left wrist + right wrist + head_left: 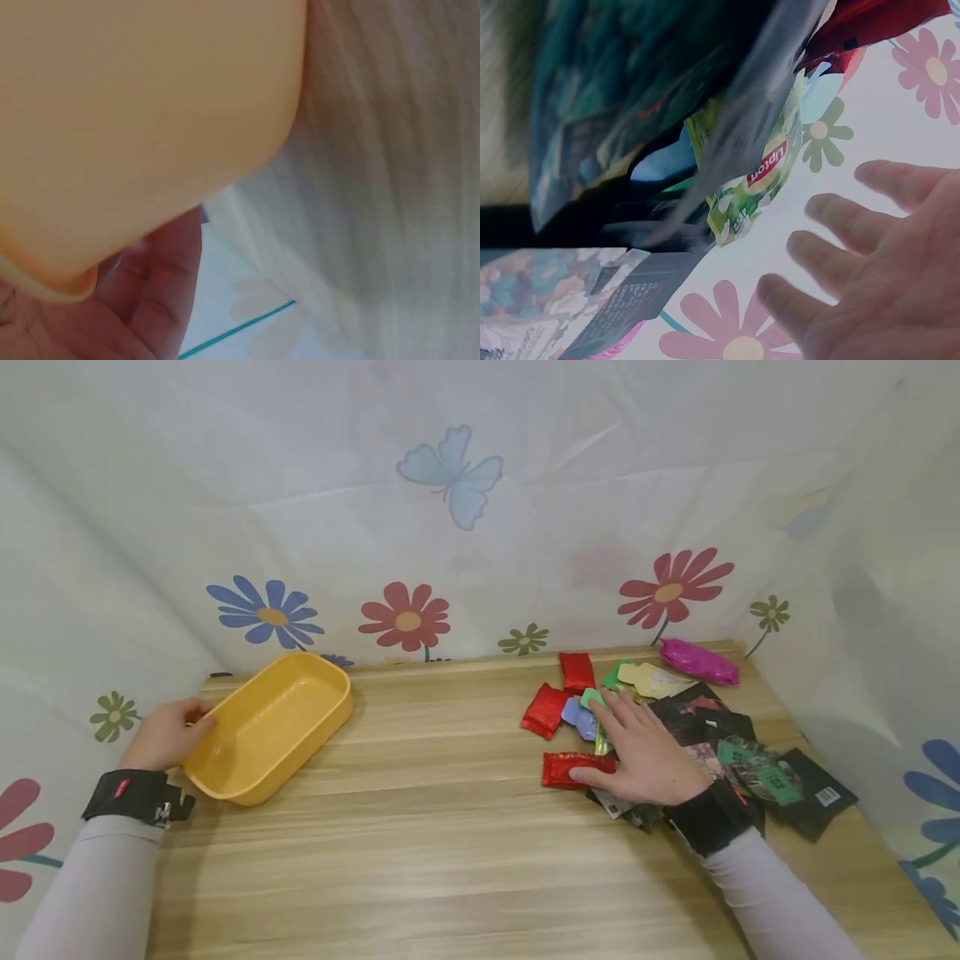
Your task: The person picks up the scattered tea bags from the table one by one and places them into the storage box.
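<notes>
At the left of the head view, my left hand (167, 737) grips the near left rim of a yellow plastic tray (273, 718), thumb on the rim. In the left wrist view the fingers (161, 292) curl behind the wall of the tray (157, 112). My right hand (651, 758) is spread over a pile of packets, its thumb over a small red packet (562, 770). Its fingertips overlap a green-topped sachet (592, 697). In the right wrist view the fingers of the right hand (885, 262) are extended, near a green Lipton sachet (761, 176).
Two more red packets (577, 672) lie left of the pile, beside a blue sachet (581, 720) and a yellow one (652, 680). Dark flat packets (810, 793) spread right, and a magenta packet (699, 662) lies by the flowered curtain (465, 568). Everything rests on a wooden table (420, 843).
</notes>
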Motion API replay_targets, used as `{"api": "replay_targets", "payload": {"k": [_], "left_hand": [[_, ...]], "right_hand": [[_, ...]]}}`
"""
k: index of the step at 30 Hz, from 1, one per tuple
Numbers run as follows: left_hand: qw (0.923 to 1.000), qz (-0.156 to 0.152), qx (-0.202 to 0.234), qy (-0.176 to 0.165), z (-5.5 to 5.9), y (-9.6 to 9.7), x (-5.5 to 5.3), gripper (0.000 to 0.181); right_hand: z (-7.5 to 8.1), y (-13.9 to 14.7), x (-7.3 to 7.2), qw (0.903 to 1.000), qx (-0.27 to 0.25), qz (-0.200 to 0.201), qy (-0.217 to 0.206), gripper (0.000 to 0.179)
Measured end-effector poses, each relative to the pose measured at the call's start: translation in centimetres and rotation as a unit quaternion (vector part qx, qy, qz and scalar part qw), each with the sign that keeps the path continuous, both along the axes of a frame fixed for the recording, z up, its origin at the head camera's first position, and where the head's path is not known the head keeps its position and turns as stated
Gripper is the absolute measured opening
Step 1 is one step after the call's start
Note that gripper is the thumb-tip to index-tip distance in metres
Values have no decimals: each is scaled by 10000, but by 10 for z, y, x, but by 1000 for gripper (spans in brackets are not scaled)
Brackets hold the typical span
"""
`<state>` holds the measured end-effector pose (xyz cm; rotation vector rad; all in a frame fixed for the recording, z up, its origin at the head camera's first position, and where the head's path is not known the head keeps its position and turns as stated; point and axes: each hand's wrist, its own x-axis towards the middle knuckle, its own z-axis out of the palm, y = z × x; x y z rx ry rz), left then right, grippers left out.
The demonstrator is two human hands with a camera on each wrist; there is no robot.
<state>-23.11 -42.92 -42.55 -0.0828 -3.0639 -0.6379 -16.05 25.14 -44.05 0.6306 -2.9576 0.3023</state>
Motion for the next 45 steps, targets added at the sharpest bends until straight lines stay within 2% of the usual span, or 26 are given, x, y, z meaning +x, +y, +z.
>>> {"api": "replay_targets", "payload": {"k": [6, 12, 14, 19, 24, 30, 35, 40, 45], "left_hand": [[9994, -190, 177, 236, 2, 13, 15, 37], [9978, -135, 410, 503, 2, 47, 36, 39], [9974, -103, 496, 504, 1, 61, 43, 39], [9955, -34, 914, 233, -1, 99, 60, 33], [9918, -8, 1266, 185, -2, 140, 82, 23], [9852, 31, 1682, 340, -8, 185, 109, 12], [9833, -82, 1726, 577, -15, 215, 128, 7], [9825, -325, 1660, 775, -21, 239, 145, 14], [9811, -412, 1831, 480, -24, 258, 160, 15]], "right_hand": [[0, -2, -3, 9966, -321, 738, 167, 92], [-2, -6, -1, 9951, -349, 920, -39, 78], [-4, -7, -1, 9940, -390, 1020, 8, 73], [-10, -9, -3, 9909, -352, 1278, 233, 68], [-16, -11, -3, 9900, -175, 1356, 357, 67], [-18, -13, -1, 9887, -130, 1419, 465, 66], [-18, -13, -1, 9891, -40, 1413, 420, 61], [-19, -13, -2, 9892, 14, 1418, 356, 60], [-16, -12, 0, 9916, -86, 1256, 294, 59]]}}
